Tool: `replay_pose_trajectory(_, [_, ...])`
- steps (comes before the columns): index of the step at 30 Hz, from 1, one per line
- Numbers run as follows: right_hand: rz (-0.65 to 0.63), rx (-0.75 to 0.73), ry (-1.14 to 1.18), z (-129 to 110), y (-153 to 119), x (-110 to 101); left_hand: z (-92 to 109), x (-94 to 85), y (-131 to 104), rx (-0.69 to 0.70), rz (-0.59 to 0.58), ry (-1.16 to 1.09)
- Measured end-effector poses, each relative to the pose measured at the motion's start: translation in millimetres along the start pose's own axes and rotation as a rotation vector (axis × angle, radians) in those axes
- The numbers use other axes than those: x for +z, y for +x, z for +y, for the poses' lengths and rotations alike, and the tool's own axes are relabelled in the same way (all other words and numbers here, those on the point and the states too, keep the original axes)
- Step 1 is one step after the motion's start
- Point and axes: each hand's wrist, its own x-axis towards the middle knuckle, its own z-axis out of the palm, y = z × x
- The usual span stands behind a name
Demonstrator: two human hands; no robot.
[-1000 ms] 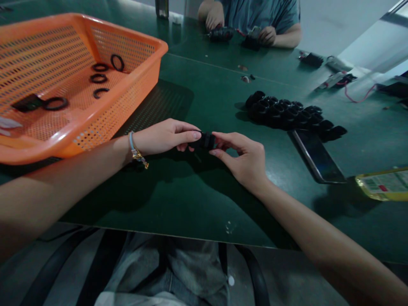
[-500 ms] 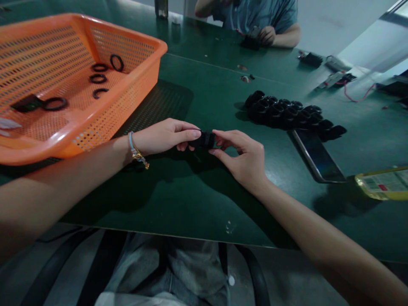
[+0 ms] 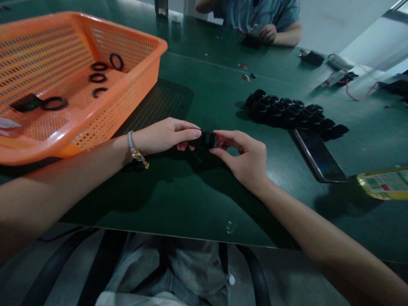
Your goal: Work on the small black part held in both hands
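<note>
Between my two hands, above the green table (image 3: 204, 199), is a small black cylindrical part (image 3: 205, 139) with a ridged or ringed middle. My left hand (image 3: 170, 136) grips its left end, thumb on top and fingers curled beneath. At the right end, the thumb and fingertips of my right hand (image 3: 244, 157) pinch it. Part of the piece is hidden by the fingers, and its exact kind cannot be made out. To the right, a cluster of similar black tubular parts (image 3: 287, 112) stands in rows on the table.
An orange perforated basket (image 3: 127, 95) at left holds several black rings (image 3: 97, 77) and a black block-like piece (image 3: 27, 103). A phone (image 3: 320, 155) lies by the cluster, with a yellow package (image 3: 385, 182) farther right. Across the table sits another person (image 3: 258, 17), handling a dark device.
Both hands keep nearly the same pose on the black part. The view has shifted very slightly; nothing has been let go or picked up.
</note>
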Motion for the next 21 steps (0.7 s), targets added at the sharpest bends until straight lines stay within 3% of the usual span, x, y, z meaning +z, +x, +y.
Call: replay_pose_trajectory(21, [-0.002,0.008,-0.001,-1.6,0.5,0.3,3.0,0.2,0.2,-0.031,-0.003,0.009])
